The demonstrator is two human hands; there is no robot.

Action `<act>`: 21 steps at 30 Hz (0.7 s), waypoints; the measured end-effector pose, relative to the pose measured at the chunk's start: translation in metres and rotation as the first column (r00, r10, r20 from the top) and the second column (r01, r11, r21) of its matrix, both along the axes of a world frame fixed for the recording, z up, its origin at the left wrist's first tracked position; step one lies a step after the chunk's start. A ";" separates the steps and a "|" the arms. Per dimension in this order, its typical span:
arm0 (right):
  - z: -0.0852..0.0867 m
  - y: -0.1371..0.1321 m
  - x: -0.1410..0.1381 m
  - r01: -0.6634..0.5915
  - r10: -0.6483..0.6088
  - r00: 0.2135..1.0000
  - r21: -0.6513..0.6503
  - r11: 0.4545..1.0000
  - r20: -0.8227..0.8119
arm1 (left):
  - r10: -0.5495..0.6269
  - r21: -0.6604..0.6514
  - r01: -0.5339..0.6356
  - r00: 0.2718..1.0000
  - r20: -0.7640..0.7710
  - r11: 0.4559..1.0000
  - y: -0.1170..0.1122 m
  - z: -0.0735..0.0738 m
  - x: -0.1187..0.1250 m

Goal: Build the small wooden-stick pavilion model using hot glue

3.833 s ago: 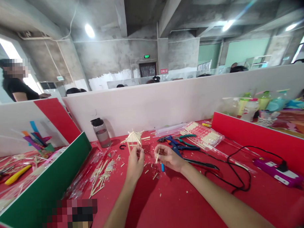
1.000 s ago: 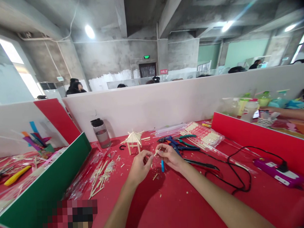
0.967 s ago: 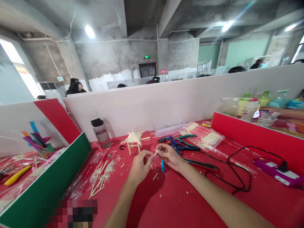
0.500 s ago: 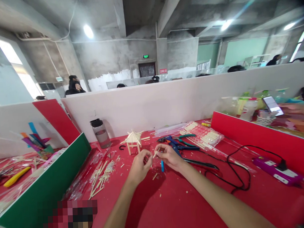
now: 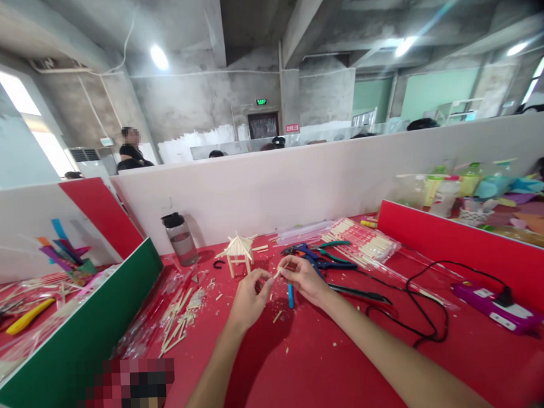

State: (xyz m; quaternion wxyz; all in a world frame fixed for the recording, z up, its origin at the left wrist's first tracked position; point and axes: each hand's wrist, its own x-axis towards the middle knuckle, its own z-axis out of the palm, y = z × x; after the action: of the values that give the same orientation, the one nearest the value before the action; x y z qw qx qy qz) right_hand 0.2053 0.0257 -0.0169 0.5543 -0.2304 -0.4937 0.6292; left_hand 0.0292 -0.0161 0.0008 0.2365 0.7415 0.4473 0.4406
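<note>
My left hand [image 5: 251,299] and my right hand [image 5: 305,280] are close together above the red table, fingertips pinched. Between them is a short piece of pale wooden stick [image 5: 278,273], with its ends partly hidden by the fingers. Just behind my left hand stands a small pavilion model [image 5: 240,251] made of pale sticks, with a pointed roof and post legs. A short blue object [image 5: 290,295] lies between my hands on the table. Beyond my right hand are a blue glue gun [image 5: 317,263] and green-handled pliers [image 5: 338,243], partly overlapping.
Loose sticks [image 5: 180,320] and plastic wrap lie left, near a green divider [image 5: 93,317]. A water bottle [image 5: 180,238] stands at the back. Bagged sticks [image 5: 366,239], a black cable [image 5: 445,299], a purple power strip [image 5: 496,306] and a red divider [image 5: 470,253] are right.
My hands have shifted slightly, and the short stick now shows more clearly between my fingertips. At the far right, another person's hand with a phone has gone from view.
</note>
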 end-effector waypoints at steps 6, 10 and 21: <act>-0.005 0.001 -0.001 -0.002 -0.004 0.997 0.067 0.998 0.083 | 0.032 0.008 -0.031 0.999 -0.038 0.999 0.002 0.000 -0.001; -0.003 0.000 -0.001 0.036 -0.050 0.992 0.112 0.993 0.119 | 0.062 0.031 -0.060 0.995 -0.084 0.998 0.006 -0.004 -0.002; 0.003 -0.007 -0.004 0.032 -0.047 0.991 0.115 0.993 0.126 | -0.035 0.015 0.035 0.999 -0.014 0.999 0.003 -0.006 -0.002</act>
State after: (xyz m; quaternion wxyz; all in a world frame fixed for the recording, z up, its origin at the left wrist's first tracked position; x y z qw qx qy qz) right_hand 0.2013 0.0190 -0.0144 0.5458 -0.2485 -0.5584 0.5732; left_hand 0.0270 -0.0130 -0.0051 0.2355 0.7540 0.4323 0.4348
